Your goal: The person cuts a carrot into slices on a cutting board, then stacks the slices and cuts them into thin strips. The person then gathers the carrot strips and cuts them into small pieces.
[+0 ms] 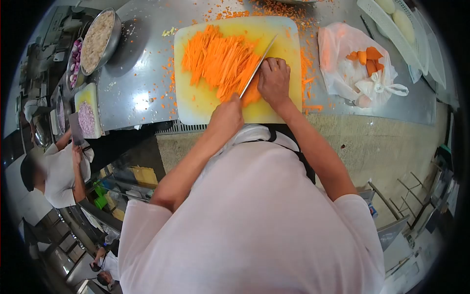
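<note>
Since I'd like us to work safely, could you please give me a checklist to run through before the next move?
1. Knife gripped: ok, the left hand is closed around its handle.
2. Right hand safely clear of the edge: cannot tell; it is close beside the blade, over the carrot.
3. Cut strips on the board: ok, the main pile lies left of the blade.
4. Board secured against slipping: cannot tell, its underside is hidden.
5. Table clean around the board: not ok, orange bits are scattered about.
</note>
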Available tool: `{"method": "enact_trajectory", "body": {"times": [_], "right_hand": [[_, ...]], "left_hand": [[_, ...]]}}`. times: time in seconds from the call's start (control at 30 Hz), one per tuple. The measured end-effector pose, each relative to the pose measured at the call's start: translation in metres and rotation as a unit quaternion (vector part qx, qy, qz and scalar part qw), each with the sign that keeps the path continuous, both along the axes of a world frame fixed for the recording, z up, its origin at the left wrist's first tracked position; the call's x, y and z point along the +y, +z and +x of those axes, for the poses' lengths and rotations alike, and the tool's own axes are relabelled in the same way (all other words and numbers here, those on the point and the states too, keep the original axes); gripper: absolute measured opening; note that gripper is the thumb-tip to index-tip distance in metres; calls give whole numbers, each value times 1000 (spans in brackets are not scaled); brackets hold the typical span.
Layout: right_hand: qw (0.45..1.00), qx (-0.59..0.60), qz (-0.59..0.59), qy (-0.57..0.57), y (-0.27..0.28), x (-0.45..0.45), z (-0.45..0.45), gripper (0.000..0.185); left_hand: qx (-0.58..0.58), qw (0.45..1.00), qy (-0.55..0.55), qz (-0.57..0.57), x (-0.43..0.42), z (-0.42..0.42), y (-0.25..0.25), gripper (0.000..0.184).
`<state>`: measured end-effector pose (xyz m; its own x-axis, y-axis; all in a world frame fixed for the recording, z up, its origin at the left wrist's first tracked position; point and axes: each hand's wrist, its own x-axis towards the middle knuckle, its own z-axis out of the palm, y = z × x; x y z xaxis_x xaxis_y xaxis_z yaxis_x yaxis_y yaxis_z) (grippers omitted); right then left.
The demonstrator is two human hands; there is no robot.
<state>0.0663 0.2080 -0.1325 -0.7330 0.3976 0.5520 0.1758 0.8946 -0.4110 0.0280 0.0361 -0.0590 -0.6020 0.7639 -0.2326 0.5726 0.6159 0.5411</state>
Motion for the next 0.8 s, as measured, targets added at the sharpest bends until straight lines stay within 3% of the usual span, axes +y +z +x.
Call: {"method": "enact_trajectory", "body": {"times": [0.1, 0.2, 0.3, 0.37, 0.43, 0.5, 0.63, 0.7, 0.8], "right_hand": [[1000, -14, 10, 2, 1, 0, 4, 15], [1000, -26, -13, -2, 3, 2, -2, 15], [1000, -3, -11, -3, 2, 0, 3, 14], [1000, -6, -9, 2, 1, 3, 0, 15], [1000, -15, -7, 3, -1, 0, 5, 15], [1000, -12, -5, -4, 0, 3, -4, 15], [1000, -12, -21, -5, 1, 0, 4, 15], [999, -32, -21, -1, 2, 6, 2, 16], [1000, -3, -11, -8, 3, 4, -6, 16]], "left_hand": [[12, 1000, -17, 19, 17, -14, 12, 16], [-27, 999, 11, -41, 7, -2, 69, 17], [-28, 999, 24, -20, 0, 2, 9, 17], [-10, 1000, 10, 9, 17, -12, 3, 18], [4, 999, 8, 33, 17, -8, 23, 19], [-29, 999, 7, -32, 14, -7, 63, 20], [-56, 997, 26, -48, 5, -1, 17, 20], [-5, 1000, 19, 8, 19, -7, 6, 20], [-39, 998, 17, -36, 16, -8, 65, 20]]}}
